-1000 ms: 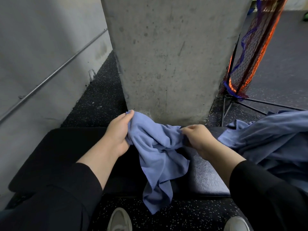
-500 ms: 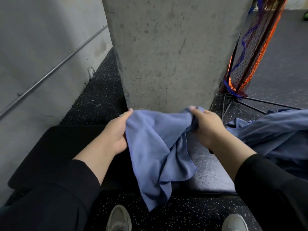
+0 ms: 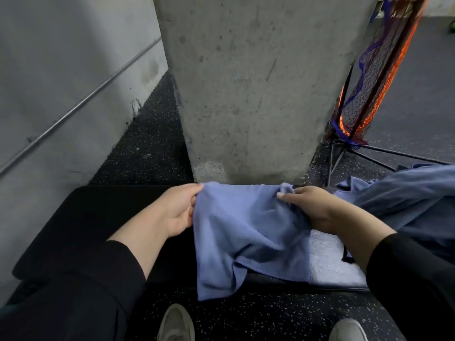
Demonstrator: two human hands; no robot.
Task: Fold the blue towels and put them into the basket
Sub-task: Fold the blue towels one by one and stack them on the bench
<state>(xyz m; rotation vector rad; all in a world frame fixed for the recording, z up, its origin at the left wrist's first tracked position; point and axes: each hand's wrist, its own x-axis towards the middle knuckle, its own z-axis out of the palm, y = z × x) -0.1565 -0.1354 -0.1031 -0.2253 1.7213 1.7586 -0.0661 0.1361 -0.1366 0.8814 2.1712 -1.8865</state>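
A blue towel (image 3: 246,232) hangs spread between my two hands over a black padded bench (image 3: 86,217). My left hand (image 3: 177,210) pinches its far left corner. My right hand (image 3: 310,207) grips the far right corner, with cloth bunched in the fingers. The towel's lower part lies on the bench, and one end droops over the front edge toward the floor. A heap of more blue towels (image 3: 406,200) lies on the bench at the right. No basket is in view.
A wide concrete pillar (image 3: 258,82) stands right behind the bench. At the back right stands an orange and blue net on a black tripod stand (image 3: 364,94). A grey wall with a thin pipe (image 3: 73,112) runs along the left. My two shoes show at the bottom.
My hands have drawn apart, the right one moving rightward, and the crumpled towel has opened out flat between them. Its top edge now sits stretched along the bench's far side.
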